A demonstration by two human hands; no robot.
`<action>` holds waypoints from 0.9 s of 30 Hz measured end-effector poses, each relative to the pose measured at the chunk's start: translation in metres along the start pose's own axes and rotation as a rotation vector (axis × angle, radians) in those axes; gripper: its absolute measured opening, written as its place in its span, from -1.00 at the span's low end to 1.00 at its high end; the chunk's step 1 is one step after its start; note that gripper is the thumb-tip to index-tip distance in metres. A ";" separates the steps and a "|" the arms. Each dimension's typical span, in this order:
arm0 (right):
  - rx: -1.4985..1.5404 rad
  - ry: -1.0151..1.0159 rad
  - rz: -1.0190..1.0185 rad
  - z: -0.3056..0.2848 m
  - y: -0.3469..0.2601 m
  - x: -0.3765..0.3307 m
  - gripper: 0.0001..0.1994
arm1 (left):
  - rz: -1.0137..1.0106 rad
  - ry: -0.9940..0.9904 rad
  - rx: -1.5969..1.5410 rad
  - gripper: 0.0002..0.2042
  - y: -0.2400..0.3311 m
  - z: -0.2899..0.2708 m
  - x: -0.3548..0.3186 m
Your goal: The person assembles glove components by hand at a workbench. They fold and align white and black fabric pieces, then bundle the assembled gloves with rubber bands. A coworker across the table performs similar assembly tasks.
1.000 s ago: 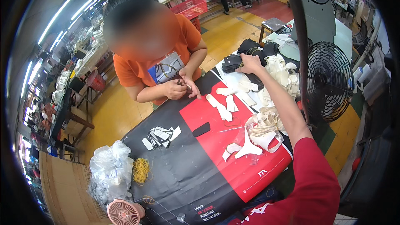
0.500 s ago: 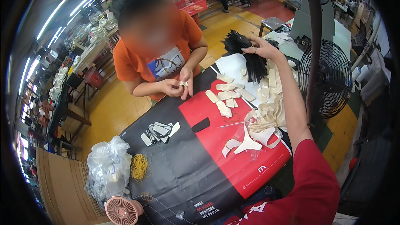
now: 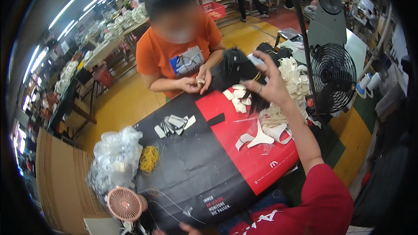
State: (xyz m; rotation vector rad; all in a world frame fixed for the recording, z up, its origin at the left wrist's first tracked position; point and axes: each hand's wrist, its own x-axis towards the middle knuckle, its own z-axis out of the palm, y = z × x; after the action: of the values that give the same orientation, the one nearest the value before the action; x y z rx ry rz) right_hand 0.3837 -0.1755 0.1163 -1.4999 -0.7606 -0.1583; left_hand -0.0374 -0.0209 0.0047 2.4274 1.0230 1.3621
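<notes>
My right hand (image 3: 272, 82) is stretched over the far right of the table, fingers and thumb spread apart. Just left of it is a bundle of black strips (image 3: 236, 64), smeared by motion, with a yellow band round part of it. Below the bundle lie loose cream-coloured pieces (image 3: 238, 103) on the red part of the mat. White straps (image 3: 261, 137) and a heap of cream strips (image 3: 292, 76) lie near my right forearm. At the lower edge, my left hand (image 3: 189, 229) shows only in part and is blurred.
A person in orange (image 3: 176, 48) stands across the table, fingering a small cream piece. On the black-and-red mat (image 3: 191, 165) lie grey-white tabs (image 3: 175, 125) and yellow rubber bands (image 3: 150, 159). A plastic bag (image 3: 116, 148), a pink fan (image 3: 125, 204) and a black fan (image 3: 333, 78) stand around.
My right hand has opened from its grip on the black bundle and come nearer. The bundle now lies farther left, beside the person in orange. My left hand has entered at the lower edge.
</notes>
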 end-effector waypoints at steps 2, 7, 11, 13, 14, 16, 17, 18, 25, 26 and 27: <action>0.101 -0.201 0.113 0.030 -0.024 -0.038 -0.24 | 0.026 -0.089 -0.165 -0.21 0.023 0.006 0.003; 0.354 -0.417 0.329 0.110 -0.056 -0.128 -0.45 | -0.119 -0.509 -0.680 0.07 0.061 0.050 0.047; 0.241 -0.456 0.407 0.128 -0.059 -0.181 -0.48 | -0.200 -0.839 -0.629 -0.17 0.062 0.044 0.068; 0.159 -0.442 0.288 0.128 -0.056 -0.193 -0.47 | -0.259 -0.879 -0.769 -0.33 0.059 0.038 0.067; 0.130 -0.457 0.285 0.128 -0.056 -0.199 -0.46 | -0.300 -0.897 -0.836 -0.40 0.057 0.035 0.063; 0.071 -0.459 0.240 0.125 -0.056 -0.208 -0.44 | -0.411 -0.820 -0.975 -0.54 0.054 0.037 0.048; 0.172 -0.484 0.243 0.125 -0.056 -0.212 -0.41 | -0.478 -0.722 -1.044 -0.59 0.058 0.044 0.036; 0.203 -0.469 0.280 0.125 -0.056 -0.216 -0.42 | -0.539 -0.620 -1.110 -0.63 0.058 0.051 0.026; 0.565 -0.091 0.852 0.130 -0.052 -0.230 -0.70 | -0.794 -0.731 -1.123 -0.40 0.043 0.057 0.003; 0.629 -0.044 0.902 0.132 -0.052 -0.231 -0.70 | -0.867 -0.747 -1.173 -0.38 0.044 0.057 0.006; 0.714 -0.004 0.922 0.135 -0.052 -0.232 -0.71 | -0.808 -0.723 -1.328 -0.34 0.044 0.054 0.009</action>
State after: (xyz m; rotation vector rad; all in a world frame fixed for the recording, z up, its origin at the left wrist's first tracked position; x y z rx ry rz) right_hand 0.1307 -0.1374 0.0200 -1.0203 -0.0362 0.7386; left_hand 0.0298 -0.0389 0.0005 1.0815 0.4689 0.4482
